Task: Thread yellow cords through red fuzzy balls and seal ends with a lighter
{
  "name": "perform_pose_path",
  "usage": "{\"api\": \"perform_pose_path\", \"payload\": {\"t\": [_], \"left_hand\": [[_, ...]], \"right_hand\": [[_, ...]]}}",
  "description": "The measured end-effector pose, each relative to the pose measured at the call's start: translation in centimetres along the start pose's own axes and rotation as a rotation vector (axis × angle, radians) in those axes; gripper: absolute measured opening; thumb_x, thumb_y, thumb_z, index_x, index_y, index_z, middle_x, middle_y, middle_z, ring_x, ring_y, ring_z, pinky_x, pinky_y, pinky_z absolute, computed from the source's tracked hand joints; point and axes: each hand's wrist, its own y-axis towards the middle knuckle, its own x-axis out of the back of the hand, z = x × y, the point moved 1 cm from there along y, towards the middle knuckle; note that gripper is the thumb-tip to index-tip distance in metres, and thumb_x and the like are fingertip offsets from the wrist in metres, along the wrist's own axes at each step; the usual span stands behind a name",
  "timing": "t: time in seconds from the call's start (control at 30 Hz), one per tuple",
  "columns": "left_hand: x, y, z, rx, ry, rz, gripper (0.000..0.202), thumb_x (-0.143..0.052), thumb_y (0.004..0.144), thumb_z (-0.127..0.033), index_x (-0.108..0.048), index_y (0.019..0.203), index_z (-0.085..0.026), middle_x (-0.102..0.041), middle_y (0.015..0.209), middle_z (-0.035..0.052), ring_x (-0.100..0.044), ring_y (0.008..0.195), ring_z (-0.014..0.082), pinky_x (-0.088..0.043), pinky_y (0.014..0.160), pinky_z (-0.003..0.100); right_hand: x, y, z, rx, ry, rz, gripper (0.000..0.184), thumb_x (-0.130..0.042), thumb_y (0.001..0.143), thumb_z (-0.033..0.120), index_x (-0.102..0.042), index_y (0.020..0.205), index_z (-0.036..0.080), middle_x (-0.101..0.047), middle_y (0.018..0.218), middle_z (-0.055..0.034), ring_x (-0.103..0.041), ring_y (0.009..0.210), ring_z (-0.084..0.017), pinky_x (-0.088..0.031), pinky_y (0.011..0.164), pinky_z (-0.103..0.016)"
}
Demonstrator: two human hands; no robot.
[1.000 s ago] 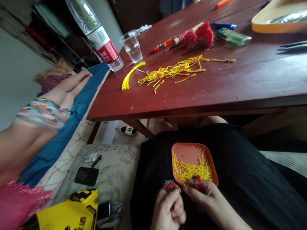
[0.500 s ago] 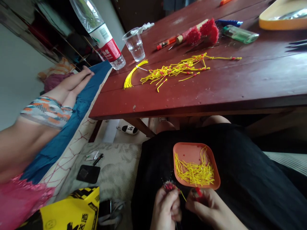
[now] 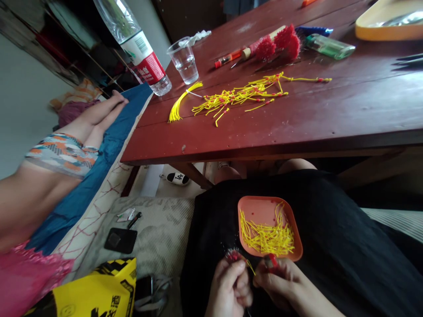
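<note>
My left hand (image 3: 229,288) is closed in a pinch around a small red fuzzy tuft (image 3: 233,255) low in the view, over my black-clad lap. My right hand (image 3: 280,281) is closed beside it, pinching a small red piece (image 3: 272,260). A short yellow cord (image 3: 250,267) runs between the two hands. Just beyond my fingers an orange tray (image 3: 264,207) rests on my lap, holding a heap of cut yellow cords (image 3: 268,237) and a few red beads.
The red-brown wooden table (image 3: 297,119) ahead carries yellow beaded cords (image 3: 241,94), a yellow cord bundle (image 3: 178,105), red tufts (image 3: 280,42), a plastic cup (image 3: 183,59), a bottle (image 3: 139,48) and a green lighter (image 3: 328,46). Another person lies on a blue mat (image 3: 109,145) at left. A yellow bag (image 3: 95,293) and phone (image 3: 120,240) lie nearby.
My hands drew slightly apart, exposing the yellow cord between them, then closed in again. The view shifted a little.
</note>
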Motion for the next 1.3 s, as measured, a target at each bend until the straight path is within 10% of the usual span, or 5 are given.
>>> {"api": "perform_pose_path", "payload": {"t": [1.07,1.3], "left_hand": [[0.0,-0.2,0.0,-0.136,0.174,-0.035,0.041,-0.075,0.049,-0.049,-0.055,0.061,-0.016,-0.025,0.036,-0.0138,-0.015,0.035,0.0011,-0.01,0.037,0.016],[0.0,-0.3,-0.2,-0.271,0.387,0.022,0.041,-0.07,0.054,-0.053,-0.06,0.061,-0.014,-0.034,0.041,-0.0095,-0.022,0.035,0.0022,-0.013,0.036,0.019]], "right_hand": [[0.6,0.6,-1.4,0.155,-0.15,-0.147,0.024,-0.059,0.066,0.035,-0.046,0.054,0.018,-0.031,0.049,0.0081,-0.019,0.046,-0.008,-0.018,0.04,-0.022],[0.8,-0.5,1.3,0.334,-0.456,-0.083,0.016,-0.054,0.075,0.031,-0.058,0.075,0.015,-0.059,0.068,-0.0022,-0.055,0.066,-0.018,-0.044,0.063,-0.026]]}}
